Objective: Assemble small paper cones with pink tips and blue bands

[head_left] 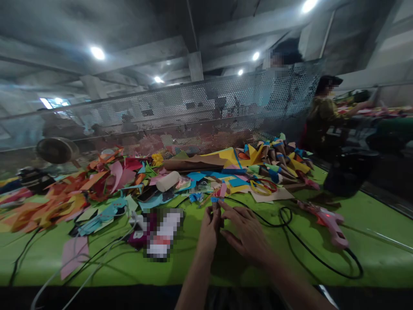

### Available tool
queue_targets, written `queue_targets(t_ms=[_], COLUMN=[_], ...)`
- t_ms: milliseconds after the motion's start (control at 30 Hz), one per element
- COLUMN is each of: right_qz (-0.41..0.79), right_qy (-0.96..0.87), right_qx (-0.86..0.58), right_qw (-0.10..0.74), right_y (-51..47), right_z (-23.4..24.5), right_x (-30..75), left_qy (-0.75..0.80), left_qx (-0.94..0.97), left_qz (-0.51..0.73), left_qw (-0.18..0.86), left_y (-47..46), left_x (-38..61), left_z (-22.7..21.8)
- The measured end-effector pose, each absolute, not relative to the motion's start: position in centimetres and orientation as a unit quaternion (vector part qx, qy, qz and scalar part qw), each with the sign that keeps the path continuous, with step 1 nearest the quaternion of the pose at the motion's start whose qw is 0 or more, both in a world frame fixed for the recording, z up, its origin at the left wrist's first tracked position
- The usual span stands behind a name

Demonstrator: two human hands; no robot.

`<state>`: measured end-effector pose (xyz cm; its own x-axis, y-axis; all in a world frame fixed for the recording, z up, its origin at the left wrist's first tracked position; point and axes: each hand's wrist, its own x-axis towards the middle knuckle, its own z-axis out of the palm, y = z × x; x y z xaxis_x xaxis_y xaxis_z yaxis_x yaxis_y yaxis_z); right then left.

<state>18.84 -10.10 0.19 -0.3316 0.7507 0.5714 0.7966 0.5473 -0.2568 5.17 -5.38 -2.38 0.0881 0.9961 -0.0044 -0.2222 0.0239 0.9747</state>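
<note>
My left hand (pixel 211 220) is closed around a small brown paper piece with a blue rim (pixel 215 200), held upright above the green table. A pink strip (pixel 223 188) shows just behind its top. My right hand (pixel 242 226) is beside it on the right, fingers stretched out and slightly apart. Its index fingertip reaches the blue rim, and whether it presses there I cannot tell. The lower part of the piece is hidden by my fingers. To the right lies a pink glue gun (pixel 331 224) with a small red light glowing.
Orange, red and pink cut pieces (pixel 61 198) heap up on the left. Brown cones with blue trim (pixel 279 157) pile at the back right, near yellow-handled scissors (pixel 263 187). A black cable (pixel 300 234) loops across the green table (pixel 380 258). A person (pixel 325 112) stands beyond.
</note>
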Motion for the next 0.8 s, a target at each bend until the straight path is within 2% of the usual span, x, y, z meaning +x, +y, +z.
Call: queue_targets(t_ms=[800], right_qz=[-0.044], right_qy=[-0.815], right_qx=[-0.482], right_qw=[0.32], right_y=[-9.89], right_z=[-0.25], right_x=[18.92], left_qy=[0.436], left_qx=[0.45], left_qz=[0.515], left_qw=[0.585], left_y=[-5.83], left_x=[5.07], left_z=[-1.44])
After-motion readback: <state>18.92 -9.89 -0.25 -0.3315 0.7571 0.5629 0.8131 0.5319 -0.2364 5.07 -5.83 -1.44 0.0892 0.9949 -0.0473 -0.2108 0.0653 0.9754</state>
